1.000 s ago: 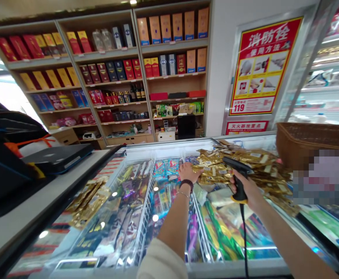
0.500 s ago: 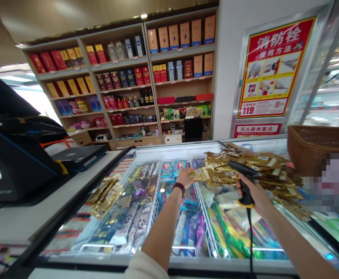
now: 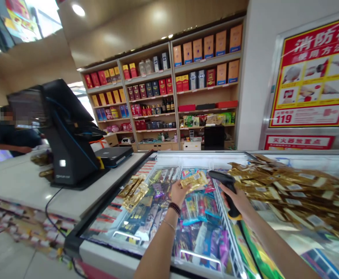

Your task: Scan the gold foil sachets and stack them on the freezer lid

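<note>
Fingers (image 3: 184,188) of the left hand (image 3: 178,195) were closed on a gold foil sachet (image 3: 195,181), held just above the glass lid of a chest freezer (image 3: 157,154); from my feed I could not tell how firm the pinch was. The right hand (image 3: 239,203) was clenched round the grip of a black handheld barcode scanner (image 3: 226,185), its head aimed left and close to the sachet, not touching it as far as I could judge. Below them, a wire divider (image 3: 219,205) separated bins of brightly packed frozen goods (image 3: 198,228). A loose heap of similar sachets (image 3: 294,193) lay on the glass to the right, and a smaller group (image 3: 133,192) to the left. Farther off stood a black point-of-sale terminal (image 3: 67,133) on the counter (image 3: 21,190), a co-worker (image 3: 12,135) beyond it, and liquor shelves (image 3: 157,89). I judged the slick heap the main risk: a knock from the scanner or forearm could send sachets sliding, and a loose pinch could drop this one among them.
</note>
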The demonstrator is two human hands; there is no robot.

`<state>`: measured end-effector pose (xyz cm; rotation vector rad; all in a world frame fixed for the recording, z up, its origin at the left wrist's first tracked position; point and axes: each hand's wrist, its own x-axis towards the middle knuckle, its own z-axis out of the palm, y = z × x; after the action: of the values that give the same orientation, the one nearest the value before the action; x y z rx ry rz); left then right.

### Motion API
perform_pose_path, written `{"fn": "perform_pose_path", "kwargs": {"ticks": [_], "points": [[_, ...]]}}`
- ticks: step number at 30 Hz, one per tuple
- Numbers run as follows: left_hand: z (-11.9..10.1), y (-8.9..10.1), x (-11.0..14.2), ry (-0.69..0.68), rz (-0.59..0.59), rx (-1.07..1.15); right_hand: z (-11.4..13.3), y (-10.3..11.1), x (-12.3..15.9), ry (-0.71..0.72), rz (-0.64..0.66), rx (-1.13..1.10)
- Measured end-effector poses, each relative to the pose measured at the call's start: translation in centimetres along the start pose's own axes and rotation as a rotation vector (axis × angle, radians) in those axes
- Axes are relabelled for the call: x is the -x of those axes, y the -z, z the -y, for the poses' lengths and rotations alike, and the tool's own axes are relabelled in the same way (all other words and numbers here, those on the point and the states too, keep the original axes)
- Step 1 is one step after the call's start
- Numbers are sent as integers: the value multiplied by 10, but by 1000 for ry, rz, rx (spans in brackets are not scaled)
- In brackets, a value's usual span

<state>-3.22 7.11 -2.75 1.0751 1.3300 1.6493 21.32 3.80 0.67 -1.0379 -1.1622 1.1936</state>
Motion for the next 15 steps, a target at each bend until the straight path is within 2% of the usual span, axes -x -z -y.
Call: {"fn": "perform_pose_path", "kwargs": {"ticks": [2,5,9,15], "points": [[1,4,3,7,18,110,-1,-19,2,38,44,11],[0,13,3,64,-22,211,-2,-31,8,83,109,63],[-5,22,0,117,-96,277,-5,-28,21,93,140,123],[-5,23,1,126,-73,238,-7,-19,33,79,142,229]]}}
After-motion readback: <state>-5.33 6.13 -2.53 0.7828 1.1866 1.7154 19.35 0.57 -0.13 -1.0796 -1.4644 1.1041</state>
